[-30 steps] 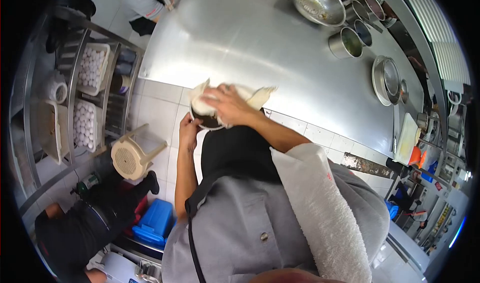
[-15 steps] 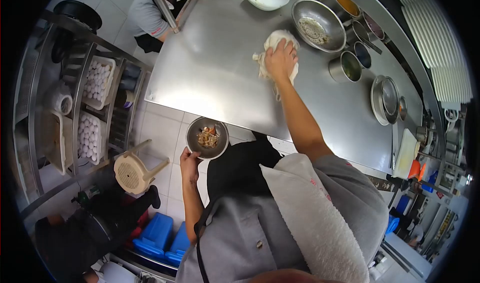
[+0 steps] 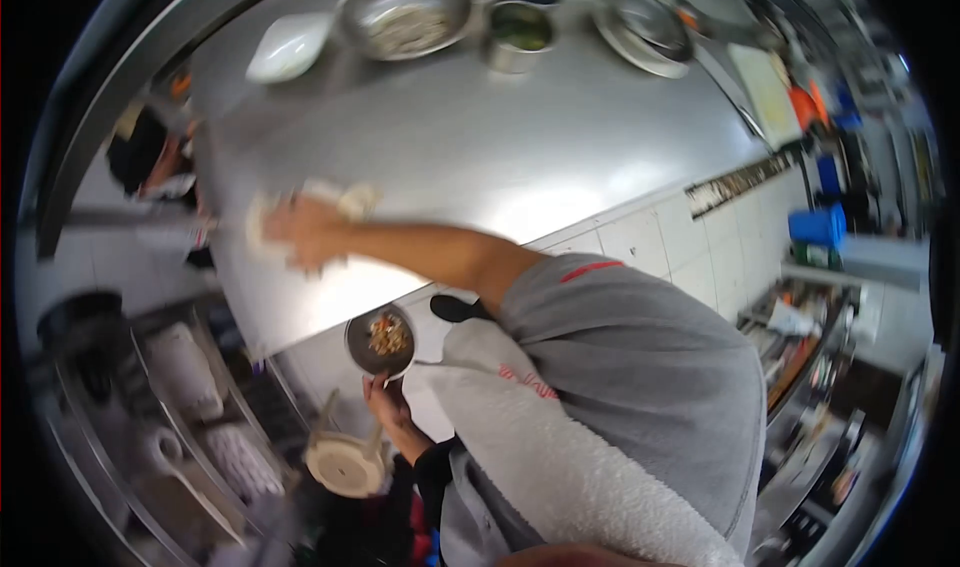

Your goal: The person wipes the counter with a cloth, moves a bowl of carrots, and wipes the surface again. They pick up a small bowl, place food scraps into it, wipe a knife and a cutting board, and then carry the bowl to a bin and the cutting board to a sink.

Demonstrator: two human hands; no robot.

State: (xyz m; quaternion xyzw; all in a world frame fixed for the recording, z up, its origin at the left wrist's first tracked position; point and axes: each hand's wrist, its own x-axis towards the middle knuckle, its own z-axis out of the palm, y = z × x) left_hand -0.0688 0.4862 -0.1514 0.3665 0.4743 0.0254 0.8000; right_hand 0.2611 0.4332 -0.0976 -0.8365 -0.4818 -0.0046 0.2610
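Note:
My right hand (image 3: 300, 232) presses a white cloth (image 3: 345, 200) flat on the steel table (image 3: 500, 137), near its left end. The hand and cloth are blurred by motion. My left hand (image 3: 385, 395) holds a small metal bowl (image 3: 380, 341) of food scraps below the table's near edge, over the tiled floor. A grey towel (image 3: 560, 467) hangs over my shoulder.
At the table's far side stand a white dish (image 3: 288, 47), a large steel bowl (image 3: 405, 12), small steel pots (image 3: 518, 29) and a strainer bowl (image 3: 640, 22). Another person (image 3: 150, 162) is at the left end. A beige stool (image 3: 345, 462) and wire racks (image 3: 190, 407) lie below left.
The view has swung round to the left. My right hand slid the cloth from beside the large steel bowl to the table's left end. My left hand kept the scrap bowl under the edge.

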